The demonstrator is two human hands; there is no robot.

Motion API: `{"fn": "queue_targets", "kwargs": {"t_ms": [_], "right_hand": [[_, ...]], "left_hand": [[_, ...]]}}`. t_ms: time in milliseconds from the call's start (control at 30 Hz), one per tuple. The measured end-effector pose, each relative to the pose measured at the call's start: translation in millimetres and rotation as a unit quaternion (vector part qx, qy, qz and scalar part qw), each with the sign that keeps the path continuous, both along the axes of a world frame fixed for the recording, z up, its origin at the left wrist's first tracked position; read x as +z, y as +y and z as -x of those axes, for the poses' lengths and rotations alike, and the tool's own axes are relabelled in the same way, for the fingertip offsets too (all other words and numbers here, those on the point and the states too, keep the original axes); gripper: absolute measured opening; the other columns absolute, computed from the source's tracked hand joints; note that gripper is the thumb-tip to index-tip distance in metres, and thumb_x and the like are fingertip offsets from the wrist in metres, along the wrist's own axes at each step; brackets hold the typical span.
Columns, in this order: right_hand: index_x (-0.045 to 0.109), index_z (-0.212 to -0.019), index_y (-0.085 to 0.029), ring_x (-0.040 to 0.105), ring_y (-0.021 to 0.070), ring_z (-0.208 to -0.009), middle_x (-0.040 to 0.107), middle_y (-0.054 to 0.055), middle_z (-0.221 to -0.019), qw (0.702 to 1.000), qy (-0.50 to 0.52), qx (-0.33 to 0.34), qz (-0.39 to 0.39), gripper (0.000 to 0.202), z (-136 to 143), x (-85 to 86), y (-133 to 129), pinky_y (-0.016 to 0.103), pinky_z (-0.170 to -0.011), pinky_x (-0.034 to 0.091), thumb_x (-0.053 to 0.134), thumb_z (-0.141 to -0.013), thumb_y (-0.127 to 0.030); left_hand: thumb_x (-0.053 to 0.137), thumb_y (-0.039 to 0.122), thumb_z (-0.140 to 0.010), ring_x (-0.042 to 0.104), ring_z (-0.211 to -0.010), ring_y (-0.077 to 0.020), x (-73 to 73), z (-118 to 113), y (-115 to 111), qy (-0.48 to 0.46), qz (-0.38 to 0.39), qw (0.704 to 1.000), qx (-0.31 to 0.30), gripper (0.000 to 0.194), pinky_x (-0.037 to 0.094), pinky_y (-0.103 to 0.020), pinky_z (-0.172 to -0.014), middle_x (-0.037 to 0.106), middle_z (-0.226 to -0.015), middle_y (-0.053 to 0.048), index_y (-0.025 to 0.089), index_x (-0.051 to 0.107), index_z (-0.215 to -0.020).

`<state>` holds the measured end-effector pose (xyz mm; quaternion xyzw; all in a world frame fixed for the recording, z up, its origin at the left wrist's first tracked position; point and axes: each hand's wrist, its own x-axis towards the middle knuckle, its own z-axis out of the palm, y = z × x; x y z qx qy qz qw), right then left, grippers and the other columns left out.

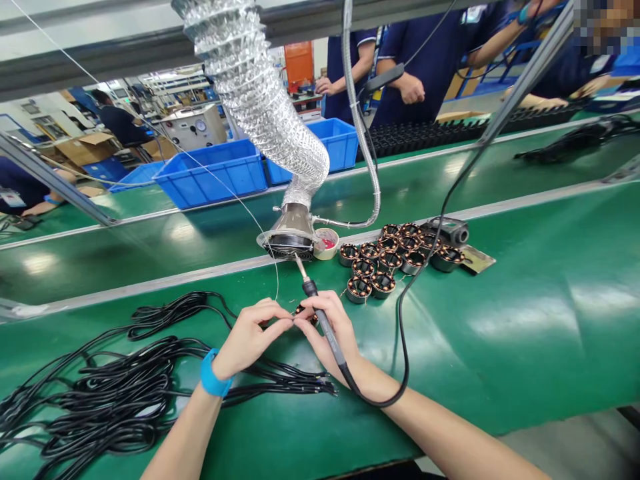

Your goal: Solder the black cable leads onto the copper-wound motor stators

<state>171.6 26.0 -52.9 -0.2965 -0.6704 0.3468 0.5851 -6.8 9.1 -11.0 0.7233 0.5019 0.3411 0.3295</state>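
Note:
A soldering iron point(327, 330) rests across my right hand point(335, 327), its tip pointing up and away towards the fume hood. The thumb and forefinger of that hand are pinched together, meeting the fingertips of my left hand point(255, 333). My left hand is closed in a pinch too; what it holds is too small to make out. Just behind the fingertips sits a motor stator point(301, 311) with copper windings, mostly hidden by my fingers. A thin solder wire point(277, 273) hangs from above, ending near my left hand.
Black cables point(120, 393) lie in bundles at left. More stators point(383, 260) stand at right beside a roll of tape point(327, 243). A fume hood point(295, 227) hangs from a foil duct point(270, 100). Blue bins point(215, 173) and co-workers point(415, 73) are beyond the conveyor.

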Motion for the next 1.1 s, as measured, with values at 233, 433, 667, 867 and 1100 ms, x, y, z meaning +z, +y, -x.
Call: {"fn": "queue_targets", "kwargs": {"t_ms": [233, 433, 667, 867, 1100], "right_hand": [[0.058, -0.112, -0.026, 0.058, 0.0189, -0.095, 0.055, 0.005, -0.105, 0.998, -0.049, -0.01, -0.028, 0.036, -2, 1.4, -2, 0.034, -0.081, 0.054, 0.072, -0.081, -0.019], [0.057, -0.115, -0.028, 0.058, 0.0178, -0.098, 0.057, 0.004, -0.1, 0.997, -0.044, -0.013, -0.065, 0.032, 4, -0.2, -1, 0.036, -0.09, 0.052, 0.062, -0.088, -0.012], [0.058, -0.112, -0.027, 0.065, 0.0135, -0.082, 0.056, 0.002, -0.097, 1.0, -0.027, 0.008, -0.009, 0.03, 4, -2.0, 3, 0.032, -0.082, 0.055, 0.06, -0.087, -0.01], [0.059, -0.11, -0.026, 0.066, 0.0122, -0.08, 0.055, 0.003, -0.101, 0.999, -0.026, 0.026, 0.003, 0.027, 6, -5.0, 6, 0.028, -0.079, 0.057, 0.059, -0.088, -0.01], [0.061, -0.117, -0.026, 0.064, 0.0149, -0.087, 0.06, 0.005, -0.101, 0.996, -0.076, -0.027, -0.028, 0.027, -1, -8.3, 14, 0.03, -0.082, 0.054, 0.054, -0.093, -0.016]], "left_hand": [[0.058, 0.023, -0.086, 0.05, -0.067, -0.0127, -8.2, -3, -1, -0.032, 0.055, 0.997, 0.046, 0.013, 0.038, -0.023, -0.062, 0.06, -0.075, -0.001, 0.016, 0.064, -0.077], [0.057, 0.019, -0.084, 0.046, -0.068, -0.0128, -12.6, -6, -3, -0.003, 0.041, 0.999, 0.032, 0.011, 0.036, -0.024, -0.064, 0.052, -0.071, 0.001, 0.016, 0.062, -0.076], [0.055, 0.035, -0.09, 0.047, -0.073, -0.0148, -2.0, 0, -4, -0.029, 0.092, 0.995, 0.01, 0.022, 0.038, -0.025, -0.068, 0.055, -0.076, -0.001, 0.017, 0.061, -0.08], [0.059, 0.038, -0.087, 0.046, -0.065, -0.012, -13.3, -2, 1, -0.134, 0.159, 0.977, 0.043, 0.024, 0.036, -0.023, -0.062, 0.054, -0.07, 0.001, 0.016, 0.059, -0.078], [0.062, 0.028, -0.078, 0.046, -0.059, -0.0102, -35.6, -8, 14, -0.177, 0.121, 0.963, 0.165, 0.014, 0.035, -0.022, -0.057, 0.057, -0.067, 0.002, 0.016, 0.06, -0.071]]}}
